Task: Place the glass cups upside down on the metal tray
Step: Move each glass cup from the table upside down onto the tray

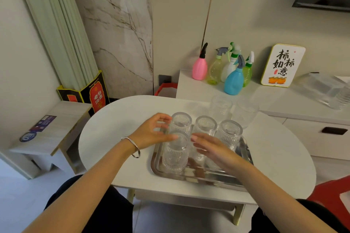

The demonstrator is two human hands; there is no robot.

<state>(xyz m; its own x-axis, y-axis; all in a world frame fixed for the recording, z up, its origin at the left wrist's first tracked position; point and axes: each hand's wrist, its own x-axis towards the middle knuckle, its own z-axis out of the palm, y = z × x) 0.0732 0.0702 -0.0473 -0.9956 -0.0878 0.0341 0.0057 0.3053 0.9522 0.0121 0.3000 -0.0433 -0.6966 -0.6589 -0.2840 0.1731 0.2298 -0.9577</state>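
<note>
A shiny metal tray lies on the white oval table. Several ribbed glass cups stand upside down on it: three in the back row and one at the front left. More glass shows behind my right hand, partly hidden. My left hand hovers at the tray's left, fingers spread, fingertips at the front-left cup's base. My right hand is stretched flat over the tray's middle, holding nothing. Two smoother clear cups stand upright on the table beyond the tray.
Several coloured spray bottles and a small sign stand on the white cabinet behind the table. A low wooden stool sits at the left and a red stool at the right. My knees are under the table's near edge.
</note>
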